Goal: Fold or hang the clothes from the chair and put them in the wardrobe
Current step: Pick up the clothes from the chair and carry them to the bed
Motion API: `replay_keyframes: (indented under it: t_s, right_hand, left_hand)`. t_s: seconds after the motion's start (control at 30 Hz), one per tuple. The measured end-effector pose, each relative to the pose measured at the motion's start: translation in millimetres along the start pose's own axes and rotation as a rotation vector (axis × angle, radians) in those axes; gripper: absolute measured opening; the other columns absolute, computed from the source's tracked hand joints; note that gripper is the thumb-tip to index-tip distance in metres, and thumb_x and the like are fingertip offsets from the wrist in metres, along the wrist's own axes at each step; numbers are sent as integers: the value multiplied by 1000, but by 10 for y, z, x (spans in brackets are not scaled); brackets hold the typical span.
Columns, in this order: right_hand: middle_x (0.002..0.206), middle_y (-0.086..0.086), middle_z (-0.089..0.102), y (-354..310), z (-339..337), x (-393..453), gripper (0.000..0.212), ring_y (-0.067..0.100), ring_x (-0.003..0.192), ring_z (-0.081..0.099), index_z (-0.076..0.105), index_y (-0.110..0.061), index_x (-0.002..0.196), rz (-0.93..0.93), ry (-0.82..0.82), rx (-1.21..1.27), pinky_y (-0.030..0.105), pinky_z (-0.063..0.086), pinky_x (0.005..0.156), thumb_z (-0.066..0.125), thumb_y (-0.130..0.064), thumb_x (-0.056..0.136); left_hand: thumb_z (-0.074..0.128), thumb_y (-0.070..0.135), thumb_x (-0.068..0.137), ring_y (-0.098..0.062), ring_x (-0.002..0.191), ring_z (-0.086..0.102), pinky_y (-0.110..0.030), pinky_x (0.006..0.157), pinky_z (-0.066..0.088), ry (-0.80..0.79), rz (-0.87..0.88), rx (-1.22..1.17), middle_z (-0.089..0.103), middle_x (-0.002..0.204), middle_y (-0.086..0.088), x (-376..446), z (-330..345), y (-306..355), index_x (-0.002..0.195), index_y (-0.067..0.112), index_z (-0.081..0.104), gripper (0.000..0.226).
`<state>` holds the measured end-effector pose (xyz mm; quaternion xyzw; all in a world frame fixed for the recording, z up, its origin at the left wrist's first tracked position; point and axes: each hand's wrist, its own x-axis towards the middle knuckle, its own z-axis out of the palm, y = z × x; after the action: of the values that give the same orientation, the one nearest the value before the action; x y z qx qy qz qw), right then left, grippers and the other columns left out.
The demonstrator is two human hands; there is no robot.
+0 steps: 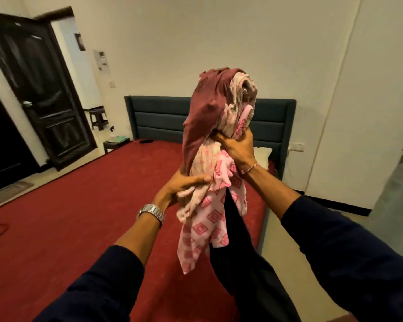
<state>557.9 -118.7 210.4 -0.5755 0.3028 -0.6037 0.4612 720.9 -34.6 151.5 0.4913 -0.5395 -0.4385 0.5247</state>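
A bundle of clothes, maroon, cream and pink patterned with a dark piece hanging below, is held up in the air above the red bed. The left hand grips its lower part; the right hand clutches it higher up. A dark door stands left.

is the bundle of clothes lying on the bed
No, both the left hand and right hand hold the bundle up above the bed.
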Motion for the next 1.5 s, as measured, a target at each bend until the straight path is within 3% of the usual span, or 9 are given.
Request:
replay_keyframes:
  t_s: [0.17, 0.37, 0.53, 0.73, 0.87, 0.97, 1.07, 1.23, 1.5]
  right_hand:
    - [107, 1, 71, 1, 542, 184, 53, 9, 95, 70, 61, -11, 118, -16, -144, 32, 24, 58, 82, 86, 1, 73]
    - [113, 5, 69, 0, 992, 587, 63, 13, 101, 69, 57, -7, 122, -93, -210, 58, 31, 60, 86, 90, -2, 68]
    - [116, 2, 65, 20, 1284, 1067, 71, 8, 103, 65, 51, -10, 126, -146, -315, 33, 23, 57, 85, 91, -7, 68]
    - [120, -10, 62, 605, 1371, 1478, 80, 7, 112, 62, 47, -21, 131, -69, -503, -73, 30, 53, 100, 94, -17, 66]
    - [141, -2, 57, 1379, 1210, 1528, 107, 9, 128, 56, 40, -12, 147, 36, -670, -128, 32, 46, 108, 97, -34, 60]
    - [157, 3, 38, 1884, 1010, 1439, 125, 15, 140, 41, 24, -20, 157, 188, -684, -311, 30, 36, 111, 89, -59, 58]
    - [145, 2, 52, 2295, 877, 1337, 115, 16, 127, 52, 43, -27, 147, 273, -677, -497, 33, 45, 105, 81, -77, 52]
    - [143, 5, 55, 2765, 804, 1230, 83, 21, 128, 54, 53, -20, 139, 223, -836, -734, 33, 44, 100, 80, -60, 73]
    - [134, 13, 57, 3013, 550, 897, 73, 30, 125, 52, 52, -15, 137, 123, -973, -1019, 38, 44, 102, 77, -55, 80]
  left_hand:
    - [76, -10, 77, -14, 83, 71, -25, 74, 58, 315, 13, 68, 74, 89, 4, 78, -377, 41, 97, 16, 68, 34]
    - [79, 2, 80, -14, 72, 62, -20, 54, 51, 507, 5, 271, 68, 91, -7, 408, -1001, 300, 114, 11, 59, 40]
    - [82, 15, 80, -19, 101, 62, -35, 88, 54, 577, -41, 418, 63, 112, -6, 792, -1331, 531, 127, 10, 56, 54]
    - [91, 35, 53, -29, 117, 62, -41, 98, 53, 549, -103, 598, 65, 121, -11, 1048, -1624, 145, 132, 9, 52, 92]
    - [99, 35, 54, -29, 145, 34, -33, 114, 33, 352, -219, 696, 23, 163, -13, 967, -1785, -414, 156, 25, -23, 159]
    - [99, 49, 45, -20, 152, 18, -39, 119, 30, 341, -246, 622, 13, 166, -11, 884, -1863, -828, 151, 49, -20, 160]
    - [97, 54, 44, -24, 151, 23, -49, 120, 30, 286, -285, 670, 20, 165, -10, 891, -1848, -1049, 155, 50, -8, 152]
    - [96, 35, 57, -30, 147, 29, -38, 117, 26, 200, -338, 816, 12, 166, -7, 955, -1692, -1348, 159, 35, -4, 143]
    - [90, 51, 63, -27, 151, 22, -39, 121, 25, 178, -417, 831, 13, 167, -8, 979, -1322, -1725, 160, 15, 4, 134]
